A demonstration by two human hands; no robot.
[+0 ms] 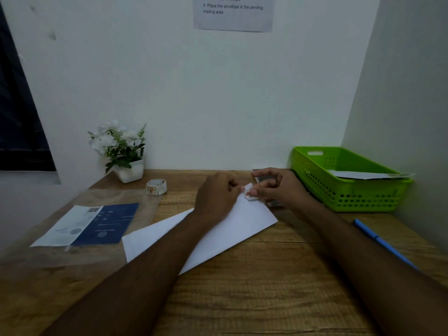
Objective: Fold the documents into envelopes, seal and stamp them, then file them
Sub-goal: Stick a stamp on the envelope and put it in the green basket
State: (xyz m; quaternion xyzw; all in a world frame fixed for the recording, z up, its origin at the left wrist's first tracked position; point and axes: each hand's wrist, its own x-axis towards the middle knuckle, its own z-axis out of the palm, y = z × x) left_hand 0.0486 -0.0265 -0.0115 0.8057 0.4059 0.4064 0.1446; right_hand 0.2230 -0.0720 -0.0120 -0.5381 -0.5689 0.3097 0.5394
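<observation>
Head view: the white envelope (242, 223) lies flat on the bench (266, 292), just left of the green basket (351, 192), with one corner toward the basket. At this corner the left hand (215, 197) and the right hand (281, 187) both pinch a small stamp (249, 192) with their fingertips. The stamp seems very light and limp (probably sticky), so its edges are the safest hold.

An envelope (242, 226) lies mid-desk (242, 299), a stamp (249, 191) at its far right corner, pinched between the left hand (215, 197) and the right hand (278, 187). Left of it lies a plastic packet (89, 224); behind that, a tape roll (156, 187) and a potted plant (128, 170) by the wall. At the right sits a basket (363, 200) holding paper (363, 175), with a pen (383, 243) before it
</observation>
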